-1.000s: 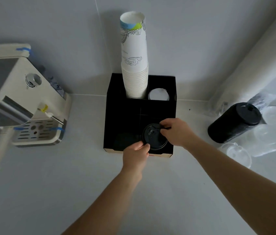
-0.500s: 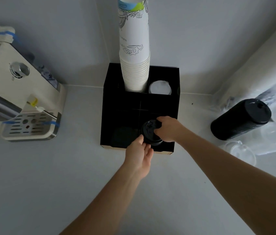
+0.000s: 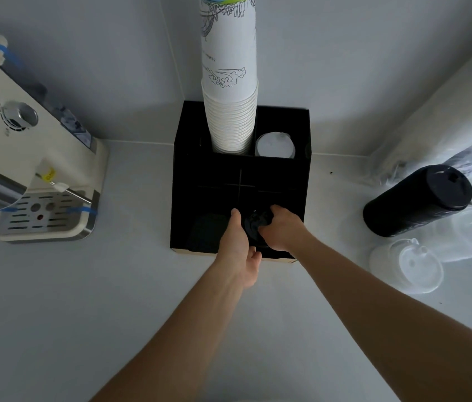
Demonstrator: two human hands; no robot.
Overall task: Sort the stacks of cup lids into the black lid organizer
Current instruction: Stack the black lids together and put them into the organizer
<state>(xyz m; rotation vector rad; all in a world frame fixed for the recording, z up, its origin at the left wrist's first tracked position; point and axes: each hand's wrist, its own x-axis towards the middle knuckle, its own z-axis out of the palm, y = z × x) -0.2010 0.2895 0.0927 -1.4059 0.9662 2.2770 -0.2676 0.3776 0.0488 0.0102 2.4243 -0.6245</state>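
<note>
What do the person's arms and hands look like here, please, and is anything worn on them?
Both arms are bare all the way to the bottom edge of the head view: no sleeves show. The left hand and the right hand wear no gloves, and no rings, watch or bracelets can be seen on the wrists or fingers. There are no marks, tape or cables on either forearm.

black lids [image 3: 256,224] — low in organizer [image 3: 197,169]
</note>
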